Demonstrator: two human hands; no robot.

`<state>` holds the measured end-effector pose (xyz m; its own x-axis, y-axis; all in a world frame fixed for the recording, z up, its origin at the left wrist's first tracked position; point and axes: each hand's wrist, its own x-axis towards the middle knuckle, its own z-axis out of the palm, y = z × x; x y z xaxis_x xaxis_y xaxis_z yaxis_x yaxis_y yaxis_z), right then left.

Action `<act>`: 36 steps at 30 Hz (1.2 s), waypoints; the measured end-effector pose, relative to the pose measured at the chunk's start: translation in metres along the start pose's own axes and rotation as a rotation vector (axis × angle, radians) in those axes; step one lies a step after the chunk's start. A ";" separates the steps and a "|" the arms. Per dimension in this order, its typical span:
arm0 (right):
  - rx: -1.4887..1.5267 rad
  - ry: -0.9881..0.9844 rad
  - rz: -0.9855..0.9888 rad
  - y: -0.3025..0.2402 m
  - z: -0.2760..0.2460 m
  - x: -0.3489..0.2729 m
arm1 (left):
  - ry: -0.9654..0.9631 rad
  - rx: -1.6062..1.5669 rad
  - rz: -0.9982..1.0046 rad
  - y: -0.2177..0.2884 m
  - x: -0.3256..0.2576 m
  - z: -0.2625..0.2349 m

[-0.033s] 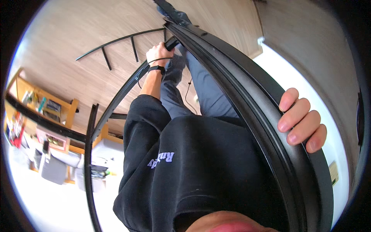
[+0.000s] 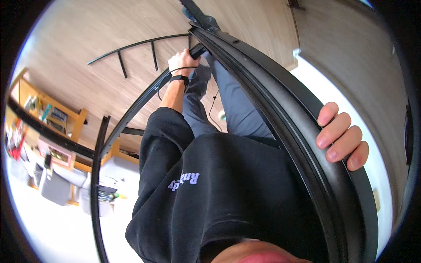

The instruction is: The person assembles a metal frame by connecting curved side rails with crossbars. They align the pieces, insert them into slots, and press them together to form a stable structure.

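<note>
My right hand [image 2: 343, 136] is closed around the edge of a long, wide black metal rail [image 2: 280, 103], with four fingertips showing and the thumb hidden behind it. This ribbed rail runs from near my feet up past my right side. Lower down, my left hand [image 2: 183, 61] grips a black metal bar [image 2: 198, 50], whose short end sticks out beyond the fist toward the rail. A dark band and a thin black cord [image 2: 182, 68] circle the left wrist. Another black beam [image 2: 131, 116] slants from beside that wrist to a black upright [image 2: 97, 184] at the left.
On the wooden floor [image 2: 245, 17] lies a curved black bar with short rungs [image 2: 131, 45]. A wooden shelf [image 2: 81, 127] with small items and grey chairs [image 2: 55, 186] stand at the left. A white wall strip [image 2: 313, 79] runs along the right. A cord [image 2: 212, 107] hangs near my legs.
</note>
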<state>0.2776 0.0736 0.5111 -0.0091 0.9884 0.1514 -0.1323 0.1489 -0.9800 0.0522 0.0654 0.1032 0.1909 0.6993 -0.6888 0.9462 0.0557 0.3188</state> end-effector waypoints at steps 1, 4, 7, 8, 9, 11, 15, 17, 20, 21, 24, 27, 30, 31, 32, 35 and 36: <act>0.025 -0.032 -0.039 0.004 -0.001 0.001 | -0.004 -0.017 0.031 -0.004 -0.001 -0.001; 0.010 -0.138 -0.129 0.016 -0.012 0.003 | 0.019 -0.104 0.098 -0.013 -0.001 0.005; -0.123 -0.273 -0.183 0.019 -0.024 0.004 | 0.238 -0.175 0.181 -0.027 -0.012 0.019; -0.116 -0.331 -0.160 0.019 -0.029 0.008 | 0.288 -0.145 0.209 -0.032 -0.016 0.024; -0.133 -0.388 -0.123 0.018 -0.035 0.010 | 0.353 -0.168 0.222 -0.038 -0.021 0.030; -0.146 -0.456 -0.121 0.024 -0.044 0.015 | 0.246 -0.118 0.096 -0.051 -0.030 0.038; -0.191 -0.538 -0.182 0.040 -0.054 0.010 | 0.255 -0.158 -0.077 -0.067 -0.032 0.048; -0.216 -0.555 -0.178 0.041 -0.055 0.009 | 0.347 -0.120 -0.116 -0.069 -0.026 0.050; -0.158 -0.473 -0.171 0.032 -0.056 0.008 | 0.515 -0.201 -0.108 -0.068 -0.016 0.059; -0.162 -0.489 -0.132 0.029 -0.056 0.008 | 0.527 -0.201 -0.113 -0.067 -0.014 0.060; -0.173 -0.470 -0.079 0.023 -0.053 0.007 | 0.619 -0.218 -0.100 -0.067 -0.011 0.064; -0.221 -0.416 -0.044 0.023 -0.049 0.003 | 0.544 -0.219 -0.121 -0.068 -0.012 0.063; -0.232 -0.391 -0.054 0.024 -0.046 0.000 | 0.498 -0.228 -0.130 -0.069 -0.012 0.062; -0.226 -0.391 -0.074 0.023 -0.045 -0.002 | 0.497 -0.227 -0.136 -0.069 -0.011 0.063; -0.150 -0.386 -0.086 0.029 -0.045 -0.001 | 0.517 -0.218 -0.135 -0.069 -0.010 0.062; -0.097 -0.348 -0.110 0.040 -0.045 -0.003 | 0.485 -0.200 -0.156 -0.069 -0.007 0.065; -0.081 -0.367 -0.122 0.040 -0.045 -0.003 | 0.462 -0.196 -0.164 -0.068 -0.007 0.064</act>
<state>0.3171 0.0779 0.4653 -0.3535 0.8895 0.2894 -0.0759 0.2811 -0.9567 0.0029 0.0108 0.0444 -0.1323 0.9090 -0.3954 0.8787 0.2921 0.3776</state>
